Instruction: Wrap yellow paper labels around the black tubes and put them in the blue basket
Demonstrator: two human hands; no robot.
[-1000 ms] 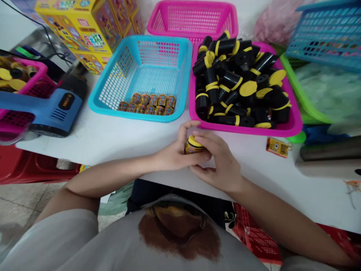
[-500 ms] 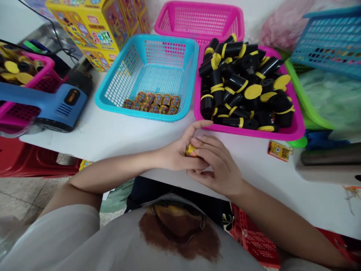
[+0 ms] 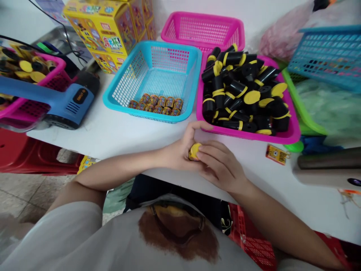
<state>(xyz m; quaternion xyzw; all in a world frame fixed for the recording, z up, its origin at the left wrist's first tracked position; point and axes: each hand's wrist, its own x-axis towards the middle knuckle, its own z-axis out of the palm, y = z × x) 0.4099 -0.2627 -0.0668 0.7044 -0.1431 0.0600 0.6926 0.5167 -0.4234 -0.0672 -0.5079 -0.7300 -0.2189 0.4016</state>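
A small round canister with a yellow cap sits between my hands at the table's near side. My left hand cups its side, and my right hand presses its fingers on it from the right. Most of its body is hidden by my fingers. Just beyond my left fingertips lies the rim of a magenta tray, heaped with black tubes banded and capped in yellow. Several small labelled canisters stand in rows inside a turquoise mesh basket.
A blue power tool lies at the left against a pink basket of yellow-and-black pieces. Yellow printed boxes and a pink mesh basket stand behind. A green tray and blue mesh basket are at the right.
The canister has turned in my fingers, and its yellow cap now faces up and toward my right hand. The whole view has shifted slightly as my head moved.
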